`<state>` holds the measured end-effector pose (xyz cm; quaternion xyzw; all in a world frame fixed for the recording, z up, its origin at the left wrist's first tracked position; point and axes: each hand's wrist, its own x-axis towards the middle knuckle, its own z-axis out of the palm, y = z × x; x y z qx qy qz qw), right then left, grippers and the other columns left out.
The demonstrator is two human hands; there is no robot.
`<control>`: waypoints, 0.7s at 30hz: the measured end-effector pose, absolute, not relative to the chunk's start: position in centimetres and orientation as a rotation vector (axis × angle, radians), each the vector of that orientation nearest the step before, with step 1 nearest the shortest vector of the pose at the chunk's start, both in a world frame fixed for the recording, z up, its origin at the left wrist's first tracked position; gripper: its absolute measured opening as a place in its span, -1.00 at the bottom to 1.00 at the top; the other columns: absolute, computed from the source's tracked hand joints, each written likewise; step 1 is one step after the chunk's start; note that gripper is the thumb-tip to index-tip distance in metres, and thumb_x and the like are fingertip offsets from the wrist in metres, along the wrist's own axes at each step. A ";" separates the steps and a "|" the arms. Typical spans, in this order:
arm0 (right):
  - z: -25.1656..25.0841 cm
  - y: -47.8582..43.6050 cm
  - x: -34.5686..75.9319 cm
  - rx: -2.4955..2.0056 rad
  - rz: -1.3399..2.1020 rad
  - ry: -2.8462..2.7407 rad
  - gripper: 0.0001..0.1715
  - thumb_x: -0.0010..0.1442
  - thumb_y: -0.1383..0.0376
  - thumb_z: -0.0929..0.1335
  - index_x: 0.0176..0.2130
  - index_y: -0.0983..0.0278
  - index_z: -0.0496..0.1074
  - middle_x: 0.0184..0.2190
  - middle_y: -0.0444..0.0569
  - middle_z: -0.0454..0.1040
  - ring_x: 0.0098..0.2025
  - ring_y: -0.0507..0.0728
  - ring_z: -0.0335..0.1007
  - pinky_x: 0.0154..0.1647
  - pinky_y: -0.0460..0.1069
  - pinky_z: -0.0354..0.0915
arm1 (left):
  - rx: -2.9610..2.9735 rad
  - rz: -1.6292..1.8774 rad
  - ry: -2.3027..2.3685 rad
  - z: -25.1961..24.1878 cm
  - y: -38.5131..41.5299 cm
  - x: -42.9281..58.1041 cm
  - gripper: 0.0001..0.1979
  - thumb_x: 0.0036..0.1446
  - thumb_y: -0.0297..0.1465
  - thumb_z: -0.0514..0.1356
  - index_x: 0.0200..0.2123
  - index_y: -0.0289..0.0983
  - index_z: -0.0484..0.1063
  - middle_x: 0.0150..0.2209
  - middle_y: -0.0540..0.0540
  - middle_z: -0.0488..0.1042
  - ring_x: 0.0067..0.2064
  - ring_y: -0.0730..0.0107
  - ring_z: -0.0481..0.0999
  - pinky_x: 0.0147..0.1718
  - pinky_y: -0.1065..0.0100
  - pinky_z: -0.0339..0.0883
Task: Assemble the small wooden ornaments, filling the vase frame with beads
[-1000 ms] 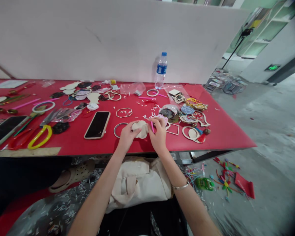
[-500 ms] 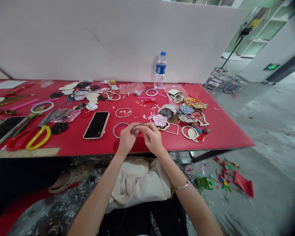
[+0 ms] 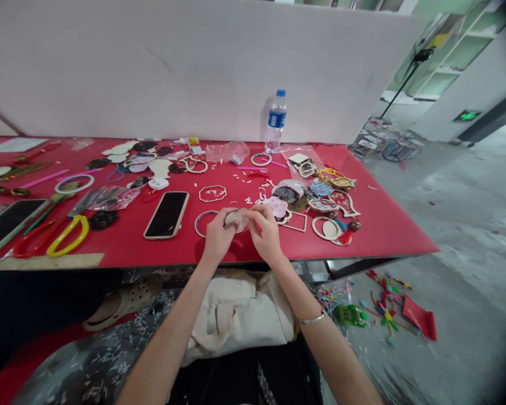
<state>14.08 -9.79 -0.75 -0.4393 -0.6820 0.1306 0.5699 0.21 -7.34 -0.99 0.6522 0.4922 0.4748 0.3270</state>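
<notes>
The wooden cut-out [image 3: 235, 219] looks pale and matt. The worktop [image 3: 122, 250] has a glossy red finish. The phone [image 3: 166, 215] shows smooth black glass, the bottle [image 3: 275, 122] is clear plastic, the bag [image 3: 236, 315] is soft cream cloth, and the floor [image 3: 459, 270] is rough concrete.

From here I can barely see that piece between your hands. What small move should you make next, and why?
I'd probably ease the hands slightly apart and tilt the pale cutout towards the camera: the left hand and right hand close around it, hiding most of it. Mind the pink floral piece just beyond the right hand.
</notes>
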 end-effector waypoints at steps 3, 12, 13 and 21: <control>-0.7 -9.9 14.2 -0.991 0.327 -1.640 -0.67 0.26 0.44 0.19 -0.18 0.17 0.46 -0.32 -0.05 0.34 -0.25 0.07 0.33 -0.22 -0.02 0.33 | 1.743 1.211 1.267 -0.8 -7.6 0.3 -0.73 0.05 -0.41 0.17 -0.13 -0.21 0.43 -0.23 -0.05 0.53 -0.21 0.30 0.50 -0.19 0.32 0.34; -0.8 -10.7 14.5 -0.970 0.239 -1.606 -0.62 0.24 0.41 0.19 0.02 0.15 0.33 -0.33 -0.06 0.38 -0.28 0.10 0.31 -0.20 0.03 0.31 | 1.795 1.186 1.191 -0.5 -7.9 0.3 -0.76 0.08 -0.38 0.18 -0.14 -0.20 0.44 -0.26 -0.03 0.55 -0.21 0.29 0.53 -0.19 0.34 0.36; -0.9 -10.6 14.4 -0.964 0.230 -1.610 -0.58 0.24 0.41 0.20 0.08 0.14 0.28 -0.34 -0.07 0.37 -0.28 0.10 0.30 -0.19 0.03 0.31 | 1.788 1.184 1.191 -0.5 -7.9 0.2 -0.76 0.08 -0.40 0.18 -0.14 -0.21 0.43 -0.26 -0.03 0.56 -0.22 0.30 0.53 -0.20 0.34 0.36; -1.9 -9.9 14.0 -0.944 0.332 -1.548 -0.52 0.25 0.35 0.25 0.15 0.17 0.12 -0.31 -0.07 0.39 -0.27 0.07 0.33 -0.13 0.02 0.32 | 1.818 1.172 1.180 -0.5 -7.9 0.3 -0.75 0.08 -0.39 0.18 -0.13 -0.20 0.45 -0.25 -0.04 0.58 -0.21 0.30 0.55 -0.20 0.34 0.38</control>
